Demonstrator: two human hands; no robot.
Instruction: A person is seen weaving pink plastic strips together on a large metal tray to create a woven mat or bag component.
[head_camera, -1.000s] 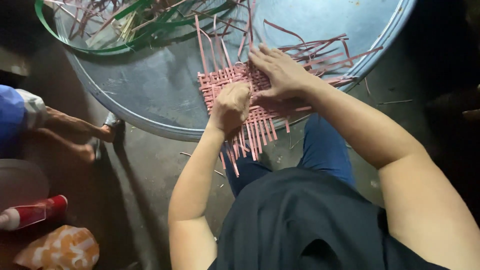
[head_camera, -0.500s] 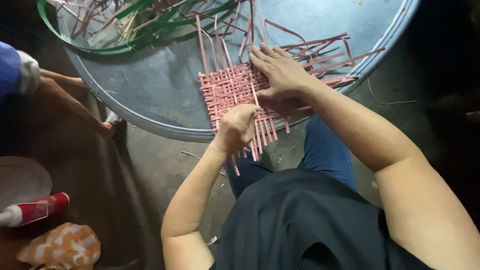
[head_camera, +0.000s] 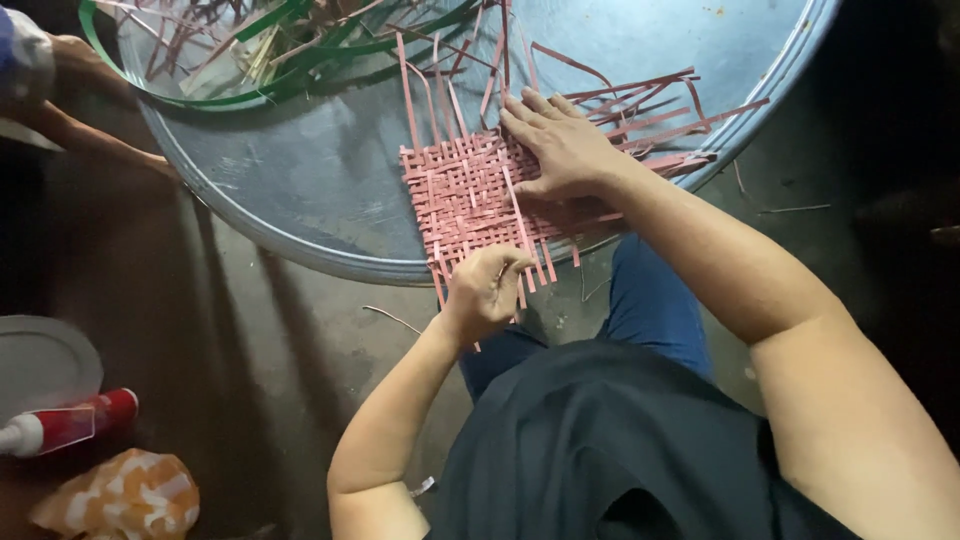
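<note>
A square mat woven from pink strips (head_camera: 462, 195) lies on a large round blue-grey metal tray (head_camera: 330, 190). Loose strip ends stick out from all its sides. My right hand (head_camera: 562, 148) lies flat, fingers spread, on the mat's right part and presses it down. At the mat's near edge my left hand (head_camera: 486, 290) is closed, pinching the end of one pink strip (head_camera: 520, 225) that runs up across the weave.
Green strips (head_camera: 250, 90) and more pink strips lie piled at the tray's far left. Another person's bare leg and foot (head_camera: 90, 135) reach the tray's left rim. On the floor at left stand a white plate (head_camera: 40, 360), a red bottle (head_camera: 75, 420) and an orange patterned cloth (head_camera: 125, 495).
My left hand has moved down from the mat's middle to its near edge, drawing a strip along. The other person's leg has shifted up and left. My right hand has stayed put.
</note>
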